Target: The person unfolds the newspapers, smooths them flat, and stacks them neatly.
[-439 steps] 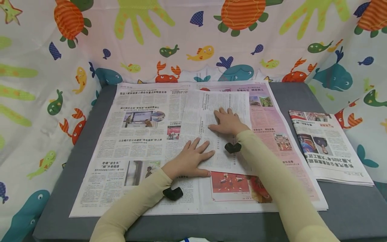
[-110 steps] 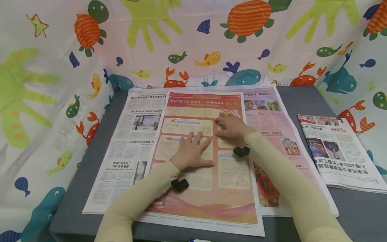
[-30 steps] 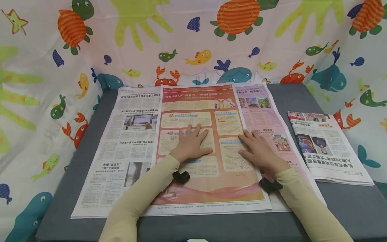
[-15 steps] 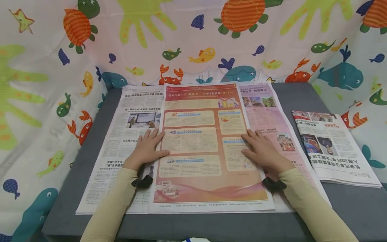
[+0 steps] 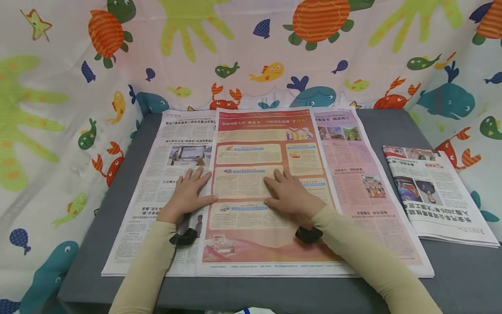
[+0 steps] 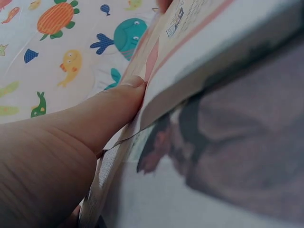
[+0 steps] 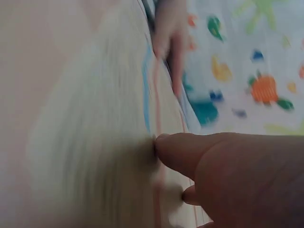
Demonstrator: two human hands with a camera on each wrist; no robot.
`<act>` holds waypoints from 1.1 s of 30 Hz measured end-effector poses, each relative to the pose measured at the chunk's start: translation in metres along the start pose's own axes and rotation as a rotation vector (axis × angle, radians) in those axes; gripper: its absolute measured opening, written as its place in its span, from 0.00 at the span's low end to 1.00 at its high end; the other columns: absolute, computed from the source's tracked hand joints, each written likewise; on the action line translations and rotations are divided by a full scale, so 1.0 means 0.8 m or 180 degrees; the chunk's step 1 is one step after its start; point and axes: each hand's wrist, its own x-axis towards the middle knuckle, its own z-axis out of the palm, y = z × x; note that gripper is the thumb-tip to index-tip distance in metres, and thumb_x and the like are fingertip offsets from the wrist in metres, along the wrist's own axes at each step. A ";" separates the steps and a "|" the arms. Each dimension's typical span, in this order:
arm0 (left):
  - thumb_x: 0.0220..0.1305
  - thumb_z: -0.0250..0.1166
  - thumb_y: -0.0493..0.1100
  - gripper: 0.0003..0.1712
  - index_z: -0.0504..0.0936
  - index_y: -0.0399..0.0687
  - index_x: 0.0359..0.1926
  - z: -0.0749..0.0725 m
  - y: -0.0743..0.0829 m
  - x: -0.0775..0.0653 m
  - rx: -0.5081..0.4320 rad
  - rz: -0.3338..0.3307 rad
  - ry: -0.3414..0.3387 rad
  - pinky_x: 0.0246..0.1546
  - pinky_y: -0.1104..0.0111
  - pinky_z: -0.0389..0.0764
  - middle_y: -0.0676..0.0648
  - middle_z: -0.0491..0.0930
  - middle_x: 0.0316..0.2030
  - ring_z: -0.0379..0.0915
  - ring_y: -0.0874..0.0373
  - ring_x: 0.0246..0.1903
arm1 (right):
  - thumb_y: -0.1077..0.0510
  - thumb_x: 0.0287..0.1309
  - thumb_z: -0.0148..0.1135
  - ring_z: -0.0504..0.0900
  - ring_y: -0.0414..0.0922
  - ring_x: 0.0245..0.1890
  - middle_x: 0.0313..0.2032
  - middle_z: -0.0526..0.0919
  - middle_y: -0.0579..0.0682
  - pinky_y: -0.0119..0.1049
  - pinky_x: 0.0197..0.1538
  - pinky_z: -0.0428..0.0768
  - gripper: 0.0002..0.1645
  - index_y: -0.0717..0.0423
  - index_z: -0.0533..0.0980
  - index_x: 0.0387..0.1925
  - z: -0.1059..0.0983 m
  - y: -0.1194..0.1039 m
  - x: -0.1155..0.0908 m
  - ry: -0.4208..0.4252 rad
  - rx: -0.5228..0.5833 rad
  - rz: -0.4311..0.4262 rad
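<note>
A red and orange newspaper sheet lies flat on top of a wide open newspaper on the grey table. My left hand rests flat with spread fingers at the red sheet's left edge, thumb against the paper. My right hand lies flat on the middle of the red sheet, fingers straight. In the right wrist view the paper is blurred and my right thumb touches it. Both sleeves are pale yellow, each with a black wrist camera.
A folded newspaper lies at the table's right side. A pink page of the open paper shows right of the red sheet. A cloth backdrop printed with sea animals surrounds the table on three sides.
My right hand slid left from the red sheet's right edge to its middle. Half a second earlier my left hand moved from the sheet's middle to its left edge.
</note>
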 end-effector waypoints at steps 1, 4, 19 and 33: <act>0.62 0.68 0.65 0.53 0.57 0.49 0.80 0.000 0.000 0.000 -0.0021 -0.0002 0.0005 0.75 0.32 0.36 0.36 0.45 0.81 0.32 0.29 0.80 | 0.39 0.69 0.59 0.54 0.73 0.76 0.77 0.57 0.68 0.70 0.73 0.58 0.43 0.54 0.62 0.77 0.003 -0.012 0.006 -0.0066 0.0021 -0.0040; 0.62 0.68 0.64 0.53 0.58 0.49 0.80 -0.001 0.000 0.000 -0.0075 -0.0008 0.0021 0.76 0.32 0.35 0.36 0.44 0.81 0.31 0.30 0.80 | 0.36 0.69 0.58 0.48 0.70 0.79 0.79 0.51 0.66 0.69 0.76 0.53 0.46 0.50 0.58 0.79 0.011 -0.045 0.024 -0.0250 0.0077 -0.0139; 0.63 0.66 0.67 0.52 0.57 0.52 0.80 0.005 -0.004 0.002 0.0013 -0.0028 0.0018 0.76 0.33 0.36 0.39 0.44 0.82 0.31 0.32 0.81 | 0.20 0.50 0.63 0.44 0.69 0.80 0.81 0.46 0.64 0.76 0.72 0.50 0.63 0.40 0.53 0.81 0.048 -0.138 0.068 -0.0313 -0.0126 -0.0096; 0.64 0.65 0.66 0.51 0.57 0.51 0.80 0.004 -0.002 0.001 0.0021 -0.0002 0.0007 0.75 0.32 0.36 0.38 0.44 0.82 0.31 0.31 0.80 | 0.22 0.49 0.67 0.44 0.67 0.81 0.81 0.46 0.63 0.75 0.73 0.49 0.64 0.37 0.53 0.81 0.046 -0.143 0.070 -0.0353 -0.0033 0.0057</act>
